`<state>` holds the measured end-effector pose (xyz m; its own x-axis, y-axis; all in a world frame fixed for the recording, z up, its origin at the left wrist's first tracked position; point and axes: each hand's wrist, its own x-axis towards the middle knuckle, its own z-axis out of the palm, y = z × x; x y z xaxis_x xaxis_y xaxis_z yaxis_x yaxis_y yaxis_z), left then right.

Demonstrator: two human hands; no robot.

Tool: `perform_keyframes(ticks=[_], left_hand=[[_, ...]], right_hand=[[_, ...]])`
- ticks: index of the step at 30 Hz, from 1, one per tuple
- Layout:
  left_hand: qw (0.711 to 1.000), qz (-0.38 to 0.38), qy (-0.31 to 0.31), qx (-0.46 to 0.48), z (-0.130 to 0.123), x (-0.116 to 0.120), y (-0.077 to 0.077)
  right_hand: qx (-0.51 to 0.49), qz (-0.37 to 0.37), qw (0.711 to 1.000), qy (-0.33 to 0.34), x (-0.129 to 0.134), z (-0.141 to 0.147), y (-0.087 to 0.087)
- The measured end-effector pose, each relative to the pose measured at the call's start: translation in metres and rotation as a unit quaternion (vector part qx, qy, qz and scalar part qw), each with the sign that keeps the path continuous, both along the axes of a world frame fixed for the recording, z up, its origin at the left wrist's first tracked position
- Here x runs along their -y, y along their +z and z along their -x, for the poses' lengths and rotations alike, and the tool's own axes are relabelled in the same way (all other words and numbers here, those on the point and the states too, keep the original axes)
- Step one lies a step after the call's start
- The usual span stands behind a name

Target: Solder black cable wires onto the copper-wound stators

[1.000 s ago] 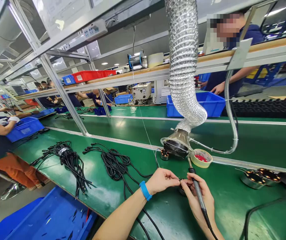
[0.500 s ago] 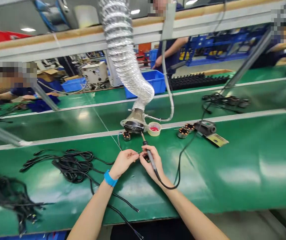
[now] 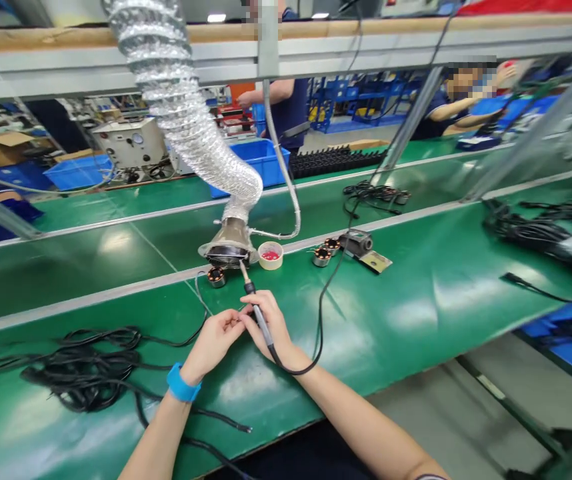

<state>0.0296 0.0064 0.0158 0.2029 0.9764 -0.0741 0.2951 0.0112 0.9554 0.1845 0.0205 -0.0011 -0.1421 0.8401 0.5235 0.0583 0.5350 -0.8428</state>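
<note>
My right hand (image 3: 267, 320) is closed around a soldering iron (image 3: 262, 325), whose tip points up and away toward the fume extractor hood (image 3: 229, 243). My left hand (image 3: 216, 341), with a blue band on the wrist, is closed in a pinch. A thin solder wire (image 3: 159, 253) slants down from the upper left to its fingers. The fingertips of both hands meet just in front of the hood; what lies between them is too small and covered to make out. A small round motor stator (image 3: 217, 277) with copper windings sits beyond my left hand, below the hood.
A tape roll (image 3: 271, 256) with red bits inside stands right of the hood. Two more stators (image 3: 322, 257) lie near a grey iron holder (image 3: 359, 240). Black cables (image 3: 83, 373) are heaped at the left, others (image 3: 541, 233) at the right. A co-worker (image 3: 459, 100) sits across the benches.
The view has swung to the right, so the bench things shift left and a cable pile at the right comes into sight. My hands stay together, with the iron still in the right one.
</note>
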Motion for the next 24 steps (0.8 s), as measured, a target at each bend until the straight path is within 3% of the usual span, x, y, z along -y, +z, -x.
perform_keyframes(ticks=[8, 24], left_hand=[[0.999, -0.001, 0.025, -0.031, 0.011, -0.003, -0.003], [0.999, -0.012, 0.045, -0.005, 0.010, -0.004, -0.005]], right_hand=[[-0.018, -0.020, 1.000, -0.016, -0.005, -0.002, -0.016], [0.042, -0.064, 0.996, 0.036, -0.005, -0.004, -0.008]])
